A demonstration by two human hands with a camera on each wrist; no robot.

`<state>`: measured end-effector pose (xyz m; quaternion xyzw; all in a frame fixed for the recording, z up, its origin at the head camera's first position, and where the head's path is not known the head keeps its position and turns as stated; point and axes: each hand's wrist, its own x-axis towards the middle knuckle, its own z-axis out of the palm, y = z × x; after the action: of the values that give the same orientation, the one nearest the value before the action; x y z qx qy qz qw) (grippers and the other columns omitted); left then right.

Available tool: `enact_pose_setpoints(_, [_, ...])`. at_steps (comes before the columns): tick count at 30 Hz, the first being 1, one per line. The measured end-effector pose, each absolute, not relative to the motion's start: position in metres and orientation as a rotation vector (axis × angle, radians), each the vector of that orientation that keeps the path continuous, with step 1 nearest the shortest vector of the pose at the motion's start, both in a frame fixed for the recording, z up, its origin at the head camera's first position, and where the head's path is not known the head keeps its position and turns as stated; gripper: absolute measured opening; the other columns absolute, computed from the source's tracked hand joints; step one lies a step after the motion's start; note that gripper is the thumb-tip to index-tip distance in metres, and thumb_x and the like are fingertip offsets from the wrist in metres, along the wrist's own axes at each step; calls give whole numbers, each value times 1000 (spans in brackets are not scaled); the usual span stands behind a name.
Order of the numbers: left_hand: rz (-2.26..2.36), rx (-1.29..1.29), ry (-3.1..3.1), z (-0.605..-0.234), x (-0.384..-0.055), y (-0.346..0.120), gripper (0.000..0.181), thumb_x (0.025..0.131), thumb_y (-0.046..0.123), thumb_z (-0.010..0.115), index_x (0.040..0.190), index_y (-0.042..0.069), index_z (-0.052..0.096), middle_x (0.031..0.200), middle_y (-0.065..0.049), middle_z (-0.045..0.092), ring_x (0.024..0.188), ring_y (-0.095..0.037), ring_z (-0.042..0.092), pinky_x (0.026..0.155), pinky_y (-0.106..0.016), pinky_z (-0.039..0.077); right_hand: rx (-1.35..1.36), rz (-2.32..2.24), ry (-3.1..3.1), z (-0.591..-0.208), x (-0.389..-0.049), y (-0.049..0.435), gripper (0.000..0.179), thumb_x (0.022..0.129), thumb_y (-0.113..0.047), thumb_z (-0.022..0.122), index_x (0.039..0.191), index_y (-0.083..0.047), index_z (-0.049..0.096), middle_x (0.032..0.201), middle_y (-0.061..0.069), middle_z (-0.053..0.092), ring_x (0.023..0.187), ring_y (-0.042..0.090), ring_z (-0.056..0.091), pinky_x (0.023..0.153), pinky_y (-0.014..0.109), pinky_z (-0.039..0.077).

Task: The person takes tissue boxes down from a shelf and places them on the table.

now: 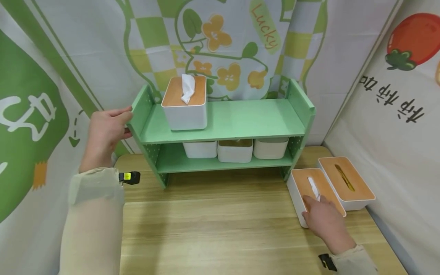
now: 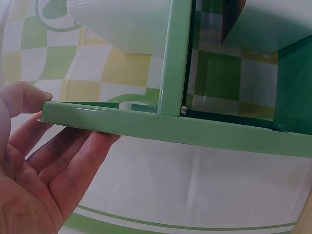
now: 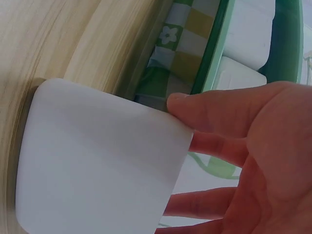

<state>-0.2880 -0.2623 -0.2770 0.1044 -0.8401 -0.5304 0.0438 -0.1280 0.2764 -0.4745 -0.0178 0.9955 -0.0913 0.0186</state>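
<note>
A green two-tier shelf point(image 1: 251, 118) stands on the table. Its left side panel point(image 2: 146, 124) is gripped near the upper end by my left hand point(image 1: 109, 128), thumb on the edge and fingers against the outer face. On the right, my right hand point(image 1: 326, 221) rests over a white tissue box point(image 1: 299, 198) with a wood-coloured lid. In the right wrist view the thumb lies at the box's edge; the other fingertips are hidden behind it. A white tissue point(image 1: 312, 186) sticks out of its slot, its lower end partly covered by the hand.
Another tissue box point(image 1: 362, 206) sits just right of that one. On the upper tier stands a tissue box point(image 1: 189, 118) with a tissue sticking up. Three white or cream containers point(image 1: 235, 152) line the lower tier. The wooden table point(image 1: 213, 225) meets printed curtains at back and sides.
</note>
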Motion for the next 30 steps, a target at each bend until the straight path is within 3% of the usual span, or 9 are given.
enact_pose_setpoints(9, [-1638,327,-2561,-277,-287,-261,51,98,45,58,144,23,54,155,-5,39,114,-21,59,81,-25,55,29,-315,3101,-475,-125,277,49,92,-20,69,136,-3,57,125,41,52,106,62,47,78,66,45])
enact_pose_setpoints(20, [-1639,324,-2572,-277,-287,-261,51,99,46,58,144,24,54,156,-3,37,116,-20,57,82,-26,54,-2,-291,3104,-474,-127,278,49,91,-22,70,133,-1,58,112,37,59,91,53,53,71,60,46])
enact_pose_setpoints(24, [-1638,320,-2582,-277,-287,-261,50,99,46,58,144,25,54,157,-5,36,115,-21,58,82,-26,54,-53,-338,3073,-467,-130,278,52,93,-27,68,134,2,57,116,32,61,103,56,52,81,63,44])
enact_pose_setpoints(27, [-1628,317,-2583,-277,-288,-262,50,98,46,59,144,26,54,157,-7,36,111,-22,60,82,-26,54,-110,-483,3033,-449,-138,273,62,96,-34,63,142,4,49,128,30,58,118,56,46,92,64,40])
enact_pose_setpoints(30, [-1616,320,-2592,-277,-288,-262,50,98,47,59,144,27,54,157,-9,36,110,-22,60,81,-26,54,-146,-720,2996,-416,-149,262,72,100,-42,58,150,4,36,143,31,45,128,54,40,97,66,37])
